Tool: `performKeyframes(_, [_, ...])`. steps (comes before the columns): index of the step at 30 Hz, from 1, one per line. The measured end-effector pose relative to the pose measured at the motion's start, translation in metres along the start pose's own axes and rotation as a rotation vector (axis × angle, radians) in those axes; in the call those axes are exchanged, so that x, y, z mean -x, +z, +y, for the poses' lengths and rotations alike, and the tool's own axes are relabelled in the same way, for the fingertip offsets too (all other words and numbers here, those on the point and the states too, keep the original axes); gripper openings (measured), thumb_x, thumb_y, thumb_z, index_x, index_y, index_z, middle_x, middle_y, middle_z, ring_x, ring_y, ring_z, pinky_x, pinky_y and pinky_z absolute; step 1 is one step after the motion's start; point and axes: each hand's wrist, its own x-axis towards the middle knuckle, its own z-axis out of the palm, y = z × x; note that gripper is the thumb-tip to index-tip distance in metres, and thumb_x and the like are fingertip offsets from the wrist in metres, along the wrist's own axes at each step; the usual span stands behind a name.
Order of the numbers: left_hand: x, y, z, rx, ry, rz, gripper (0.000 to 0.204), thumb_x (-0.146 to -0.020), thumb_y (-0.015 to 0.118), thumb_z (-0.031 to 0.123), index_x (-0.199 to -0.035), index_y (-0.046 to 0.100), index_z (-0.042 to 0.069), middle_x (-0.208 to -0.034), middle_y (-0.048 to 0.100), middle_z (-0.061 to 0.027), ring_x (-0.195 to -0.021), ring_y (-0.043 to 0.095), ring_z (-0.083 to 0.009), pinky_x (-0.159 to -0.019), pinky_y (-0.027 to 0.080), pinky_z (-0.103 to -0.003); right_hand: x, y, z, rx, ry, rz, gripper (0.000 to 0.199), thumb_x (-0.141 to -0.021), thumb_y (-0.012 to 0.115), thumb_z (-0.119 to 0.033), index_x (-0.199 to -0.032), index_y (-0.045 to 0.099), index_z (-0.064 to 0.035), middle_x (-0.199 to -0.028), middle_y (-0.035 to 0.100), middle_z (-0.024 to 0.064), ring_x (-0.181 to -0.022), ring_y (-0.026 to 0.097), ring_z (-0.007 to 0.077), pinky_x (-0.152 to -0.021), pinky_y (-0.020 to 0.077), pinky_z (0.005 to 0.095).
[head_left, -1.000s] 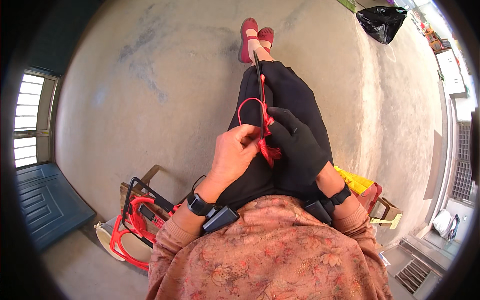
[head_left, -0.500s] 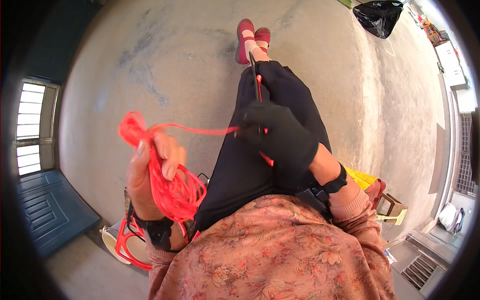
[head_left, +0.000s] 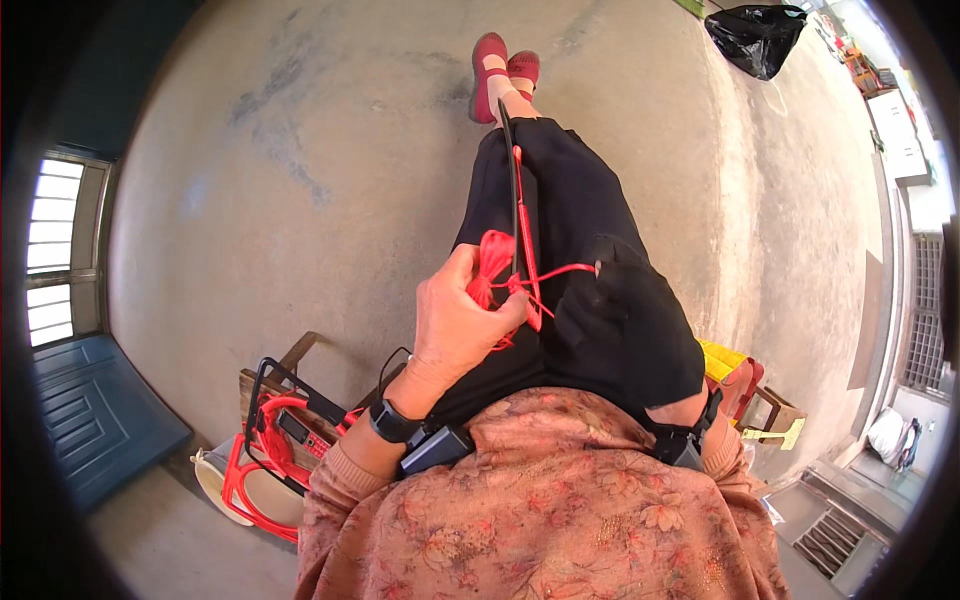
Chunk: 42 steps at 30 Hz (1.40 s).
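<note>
Resting over the lap, a black rod wound with red cord is seen between both hands. Left hand: bare, fingers closed on a bunch of the red cord beside the rod. Right hand: black-gloved, a taut strand pinched at its fingertips. Red shoes on concrete floor. Red-and-black frame at lower left.

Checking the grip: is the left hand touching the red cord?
Touching. The head view shows the left hand closed around a bunch of red cord.
</note>
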Motion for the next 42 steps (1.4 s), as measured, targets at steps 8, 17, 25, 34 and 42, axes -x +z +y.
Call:
performKeyframes(8, [-0.004, -0.030, -0.033, 0.779, 0.089, 0.157, 0.022, -0.088, 0.065, 0.001, -0.108, 0.058, 0.000, -0.097, 0.064, -0.0046, -0.085, 0.061, -0.0079, -0.076, 0.051, -0.025, -0.047, -0.043, 0.014, 0.133, 0.040, 0.113, 0.023, -0.089, 0.050, -0.002, -0.110, 0.057, -0.0014, -0.081, 0.061, 0.0051, -0.070, 0.060, 0.0134, -0.060, 0.0477, 0.0297])
performKeyframes(17, [-0.018, -0.012, -0.028, -0.541, 0.637, 0.183, 0.029, -0.068, 0.069, -0.003, -0.096, 0.066, 0.006, -0.096, 0.062, -0.0099, -0.094, 0.061, -0.0299, -0.077, 0.051, -0.040, -0.059, -0.038, 0.050, 1.560, -0.409, -0.315, 0.024, -0.082, 0.058, -0.009, -0.105, 0.062, -0.0082, -0.083, 0.063, 0.0119, -0.080, 0.064, 0.0307, -0.066, 0.0505, 0.0403])
performKeyframes(25, [-0.014, -0.035, -0.008, 0.260, 0.227, -0.102, 0.043, -0.087, 0.066, 0.012, -0.128, 0.053, 0.008, -0.120, 0.061, -0.0146, -0.109, 0.060, -0.0259, -0.086, 0.052, -0.038, -0.021, -0.036, -0.010, 0.463, -0.508, -0.098, 0.026, -0.091, 0.054, -0.004, -0.115, 0.060, 0.0024, -0.120, 0.063, 0.0139, -0.113, 0.059, 0.0223, -0.097, 0.0450, 0.0319])
performKeyframes(34, [-0.013, -0.015, -0.001, 1.828, -0.265, -0.499, 0.063, -0.097, 0.051, 0.041, -0.141, 0.035, -0.001, -0.131, 0.050, -0.0234, -0.122, 0.053, -0.0329, -0.090, 0.053, -0.036, 0.033, -0.067, 0.004, -0.048, -0.185, -0.080, 0.035, -0.099, 0.047, -0.017, -0.129, 0.051, -0.0010, -0.118, 0.060, 0.0098, -0.108, 0.058, 0.0185, -0.097, 0.0455, 0.0323])
performKeyframes(42, [0.007, -0.019, -0.038, 1.471, -0.442, -0.276, 0.035, -0.096, 0.054, 0.030, -0.115, 0.056, 0.000, -0.067, 0.041, 0.0005, -0.065, 0.044, -0.0146, -0.051, 0.038, -0.026, -0.035, -0.030, 0.046, 0.689, -0.023, -0.128, 0.043, -0.079, 0.077, -0.016, -0.116, 0.060, -0.0033, -0.092, 0.066, 0.0037, -0.082, 0.063, 0.0136, -0.074, 0.0505, 0.0308])
